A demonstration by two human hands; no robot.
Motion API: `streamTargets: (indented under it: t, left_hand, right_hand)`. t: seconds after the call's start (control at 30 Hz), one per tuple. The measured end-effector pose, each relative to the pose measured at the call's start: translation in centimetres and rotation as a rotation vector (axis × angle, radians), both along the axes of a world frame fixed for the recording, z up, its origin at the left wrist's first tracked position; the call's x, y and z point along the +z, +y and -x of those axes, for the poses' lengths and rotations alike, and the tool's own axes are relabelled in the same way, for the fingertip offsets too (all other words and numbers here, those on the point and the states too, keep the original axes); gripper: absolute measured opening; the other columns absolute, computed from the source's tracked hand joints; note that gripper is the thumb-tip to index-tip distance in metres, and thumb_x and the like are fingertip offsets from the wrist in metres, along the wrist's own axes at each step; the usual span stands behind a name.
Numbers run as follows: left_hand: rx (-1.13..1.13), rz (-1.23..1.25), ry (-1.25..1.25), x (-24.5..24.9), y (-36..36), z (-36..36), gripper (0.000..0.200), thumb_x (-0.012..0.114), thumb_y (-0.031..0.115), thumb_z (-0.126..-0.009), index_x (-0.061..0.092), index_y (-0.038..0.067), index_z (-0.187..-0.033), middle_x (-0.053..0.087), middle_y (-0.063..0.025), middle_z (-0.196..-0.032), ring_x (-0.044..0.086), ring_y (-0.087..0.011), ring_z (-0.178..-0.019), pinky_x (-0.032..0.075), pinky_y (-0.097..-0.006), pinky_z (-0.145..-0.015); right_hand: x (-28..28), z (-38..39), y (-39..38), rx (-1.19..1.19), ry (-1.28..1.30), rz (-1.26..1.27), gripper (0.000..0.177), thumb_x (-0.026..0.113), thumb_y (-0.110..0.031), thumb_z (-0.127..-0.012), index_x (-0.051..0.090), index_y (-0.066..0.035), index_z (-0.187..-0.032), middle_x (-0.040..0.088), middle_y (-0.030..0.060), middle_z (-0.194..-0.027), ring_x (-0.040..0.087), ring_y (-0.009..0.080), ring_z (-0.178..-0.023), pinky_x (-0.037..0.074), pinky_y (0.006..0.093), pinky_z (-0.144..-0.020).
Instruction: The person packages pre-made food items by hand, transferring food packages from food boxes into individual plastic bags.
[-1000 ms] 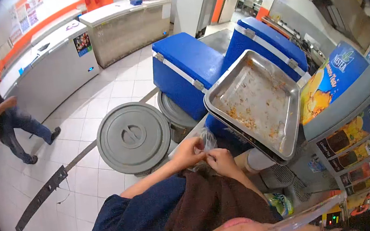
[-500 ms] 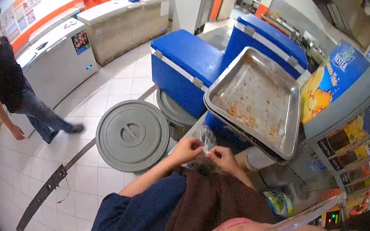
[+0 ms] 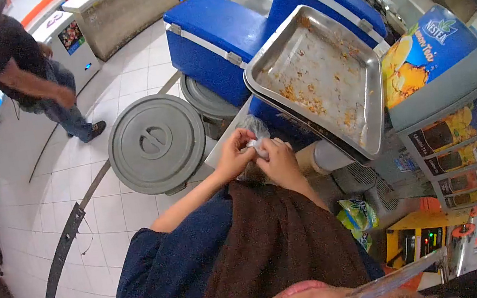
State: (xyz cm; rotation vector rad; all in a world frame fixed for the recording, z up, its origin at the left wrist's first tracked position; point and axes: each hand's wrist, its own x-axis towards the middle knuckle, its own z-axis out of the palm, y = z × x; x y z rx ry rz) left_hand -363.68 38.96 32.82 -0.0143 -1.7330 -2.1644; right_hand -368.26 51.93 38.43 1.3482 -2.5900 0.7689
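Both of my hands are together in front of my body on a clear plastic bag. My left hand pinches the bag's gathered, whitish neck from the left. From the right, my right hand closes its fingers on the same bunched plastic. The loose top of the bag puffs up above my fingers; its lower part is mostly hidden behind my hands and the brown apron. What the bag holds I cannot make out.
A grey lidded bin stands left of my hands. A soiled metal tray lies to the right, near blue cooler boxes and a drink dispenser. Another person stands on the tiled floor at far left, by white freezers.
My hands have come closer together on the bag's neck, fingers more wrapped around it. My view has tilted down. The other person has turned, with an arm now across the body.
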Motion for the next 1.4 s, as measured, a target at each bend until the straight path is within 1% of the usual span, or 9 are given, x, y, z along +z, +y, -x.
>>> streamTargets:
  t: [0.27, 0.33, 0.37, 0.47, 0.57, 0.73, 0.97, 1.3, 1.4]
  left_hand:
    - [-0.253, -0.15, 0.096, -1.5, -0.7, 0.6, 0.029, 0.05, -0.006, -0.068, 0.039, 0.004, -0.093, 0.045, -0.001, -0.086, 0.047, -0.009, -0.08, 0.04, -0.021, -0.066]
    - [-0.327, -0.143, -0.082, -1.6, -1.3, 0.8, 0.023, 0.053, -0.002, -0.069, 0.044, 0.003, -0.089, 0.047, -0.0006, -0.079, 0.049, -0.0082, -0.076, 0.041, -0.0215, -0.064]
    - [-0.332, -0.145, -0.079, -1.7, -1.7, 0.6, 0.023, 0.053, -0.002, -0.069, 0.044, 0.003, -0.089, 0.047, -0.0006, -0.079, 0.049, -0.0082, -0.076, 0.041, -0.0215, -0.064]
    - [-0.09, 0.5, 0.076, 1.5, -2.8, -0.3, 0.015, 0.059, 0.006, -0.068, 0.052, 0.001, -0.079, 0.053, -0.0089, -0.068, 0.056, -0.0178, -0.066, 0.044, -0.0296, -0.06]
    - [-0.175, 0.861, 0.039, 4.3, -3.7, -0.6, 0.019, 0.065, 0.01, -0.065, 0.053, 0.002, -0.078, 0.055, -0.0115, -0.073, 0.056, -0.0243, -0.067, 0.045, -0.0324, -0.062]
    - [-0.28, 1.33, 0.158, 5.2, -4.2, 1.2, 0.016, 0.061, 0.017, -0.063, 0.054, 0.003, -0.069, 0.052, -0.0106, -0.075, 0.05, -0.0282, -0.077, 0.041, -0.0384, -0.068]
    - [-0.464, 1.143, 0.236, 2.9, -5.2, 3.2, 0.016, 0.061, 0.015, -0.061, 0.053, 0.002, -0.067, 0.051, -0.0101, -0.074, 0.05, -0.0287, -0.077, 0.04, -0.0376, -0.069]
    - [-0.444, 0.819, 0.265, -0.4, -5.5, 3.4, 0.015, 0.059, 0.009, -0.063, 0.051, 0.002, -0.073, 0.051, -0.0115, -0.075, 0.051, -0.0298, -0.075, 0.041, -0.0368, -0.066]
    - [-0.371, 0.835, 0.229, -0.8, -5.5, 3.2, 0.014, 0.058, 0.008, -0.064, 0.051, 0.001, -0.075, 0.051, -0.0125, -0.075, 0.051, -0.0302, -0.073, 0.042, -0.0362, -0.064]
  right_hand:
    - [-4.5, 4.5, 1.7, 0.322, -1.144, 0.161, 0.017, 0.067, -0.008, -0.07, 0.051, -0.002, -0.07, 0.05, -0.0047, -0.068, 0.046, 0.0063, -0.062, 0.036, 0.0216, -0.054]
    - [-5.8, 3.6, 1.5, 0.319, -1.27, 0.516, 0.02, 0.068, -0.011, -0.07, 0.05, -0.002, -0.07, 0.049, -0.0032, -0.065, 0.044, 0.0057, -0.06, 0.035, 0.0207, -0.054]
    - [-6.1, 3.4, 1.9, 0.313, -1.266, 0.516, 0.02, 0.068, -0.011, -0.07, 0.05, -0.002, -0.07, 0.049, -0.0032, -0.065, 0.044, 0.0057, -0.06, 0.035, 0.0207, -0.054]
    - [-1.3, 1.4, 1.6, 0.192, -0.082, 0.042, 0.015, 0.06, -0.018, -0.074, 0.053, -0.006, -0.079, 0.056, 0.0093, -0.076, 0.054, 0.0239, -0.07, 0.039, 0.0346, -0.063]
    - [2.0, -0.7, 1.2, 0.034, -0.029, -0.213, 0.017, 0.055, -0.013, -0.073, 0.05, -0.003, -0.086, 0.055, 0.0128, -0.082, 0.054, 0.0283, -0.078, 0.038, 0.0385, -0.069]
    - [0.7, -0.9, 0.0, 0.073, -0.033, -0.204, 0.02, 0.056, -0.009, -0.069, 0.046, 0.0, -0.083, 0.05, 0.0157, -0.084, 0.051, 0.0347, -0.077, 0.04, 0.0408, -0.068]
    - [0.1, 0.7, -0.7, 0.163, -0.253, -0.203, 0.018, 0.059, -0.019, -0.071, 0.051, -0.004, -0.076, 0.054, 0.0118, -0.073, 0.053, 0.0307, -0.08, 0.041, 0.0423, -0.067]
    - [-1.6, 1.1, 0.0, 0.39, -0.126, -0.012, 0.02, 0.059, -0.025, -0.076, 0.053, -0.006, -0.069, 0.051, 0.0103, -0.064, 0.05, 0.0259, -0.064, 0.038, 0.0357, -0.062]
    - [-3.7, 1.1, 1.0, 0.278, -0.617, 0.173, 0.019, 0.056, -0.022, -0.08, 0.051, -0.007, -0.069, 0.049, 0.0057, -0.065, 0.048, 0.0187, -0.066, 0.036, 0.032, -0.066]
